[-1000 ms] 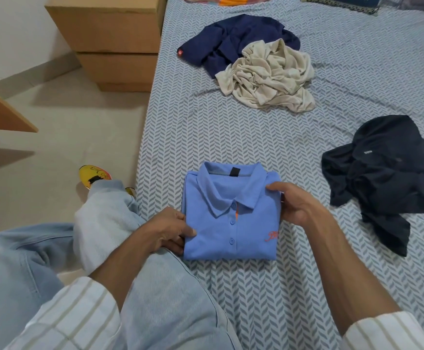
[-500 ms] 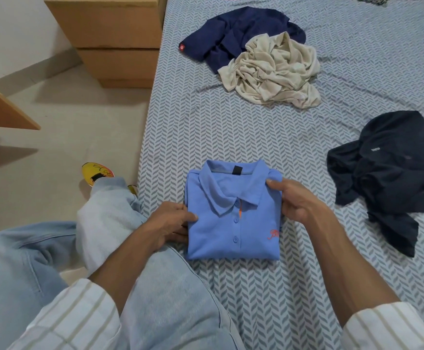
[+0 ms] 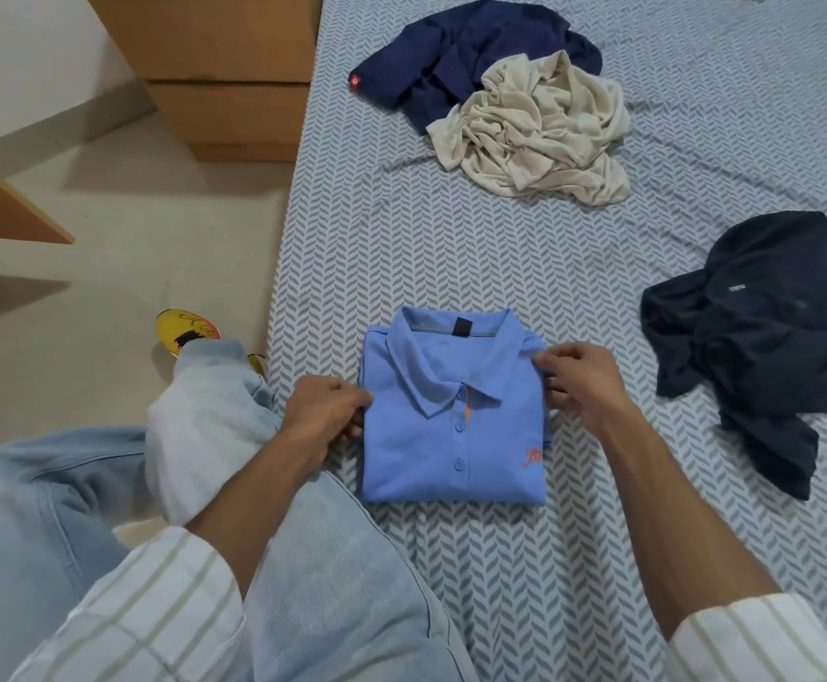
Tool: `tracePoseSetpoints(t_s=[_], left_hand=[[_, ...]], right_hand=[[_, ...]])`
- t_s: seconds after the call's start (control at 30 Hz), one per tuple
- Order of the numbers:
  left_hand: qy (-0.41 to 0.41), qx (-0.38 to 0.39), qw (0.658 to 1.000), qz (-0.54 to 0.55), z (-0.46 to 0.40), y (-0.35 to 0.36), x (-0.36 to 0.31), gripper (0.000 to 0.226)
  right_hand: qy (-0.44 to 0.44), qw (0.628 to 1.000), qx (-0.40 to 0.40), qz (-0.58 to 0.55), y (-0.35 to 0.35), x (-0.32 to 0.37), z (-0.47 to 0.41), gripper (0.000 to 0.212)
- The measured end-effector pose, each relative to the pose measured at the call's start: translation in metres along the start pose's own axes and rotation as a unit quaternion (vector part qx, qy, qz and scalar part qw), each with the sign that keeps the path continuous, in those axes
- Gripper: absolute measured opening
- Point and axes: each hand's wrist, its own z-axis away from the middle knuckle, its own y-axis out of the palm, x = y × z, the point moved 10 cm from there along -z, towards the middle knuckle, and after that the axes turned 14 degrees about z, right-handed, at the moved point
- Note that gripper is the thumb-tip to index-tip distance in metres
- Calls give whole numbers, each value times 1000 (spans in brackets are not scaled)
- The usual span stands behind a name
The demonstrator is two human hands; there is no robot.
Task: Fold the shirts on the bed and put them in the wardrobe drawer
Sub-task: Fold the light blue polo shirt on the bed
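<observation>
A light blue polo shirt [image 3: 456, 430] lies folded into a neat rectangle on the bed [image 3: 500, 248], collar up, orange logo at its lower right. My left hand [image 3: 325, 411] grips its left edge with curled fingers. My right hand [image 3: 581, 381] pinches its right edge near the shoulder. Three unfolded shirts lie crumpled farther off: a navy one [image 3: 451, 56] at the back, a cream one [image 3: 539, 130] overlapping it, and a black one [image 3: 766, 337] at the right.
A wooden drawer unit [image 3: 229, 76] stands on the floor beside the bed's left edge. Another wooden panel [image 3: 3, 209] juts in at far left. My knee in light jeans [image 3: 214, 425] rests against the bed edge, above a yellow shoe [image 3: 185, 329].
Both hands stay on the blue shirt's sides; my left hand's fingers have curled tighter on the left edge. The view has tilted slightly down.
</observation>
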Motion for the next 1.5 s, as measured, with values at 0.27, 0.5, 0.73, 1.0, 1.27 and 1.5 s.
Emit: tracePoseSetpoints(t_s=[0.27,0.5,0.73,1.0,1.27,1.5], left_hand=[[115,-40,987,-106,-8,9,-43,32],[5,70,986,-148,-26,31,-46,37],[-17,242,957,161,-4,57,-43,26],[10,346,910,229,34,32,-59,81],[156,354,885,260,113,-71,-138,48],[204,231,892,332,132,-188,-138,45]], right_hand=[[-39,985,-20,165,11,8,19,51],[6,986,82,144,27,14,28,31],[-53,985,156,-52,41,25,56,15],[-111,975,165,-96,34,73,97,21],[-206,939,245,-124,61,177,181,32],[-264,910,298,-115,148,253,259,18]])
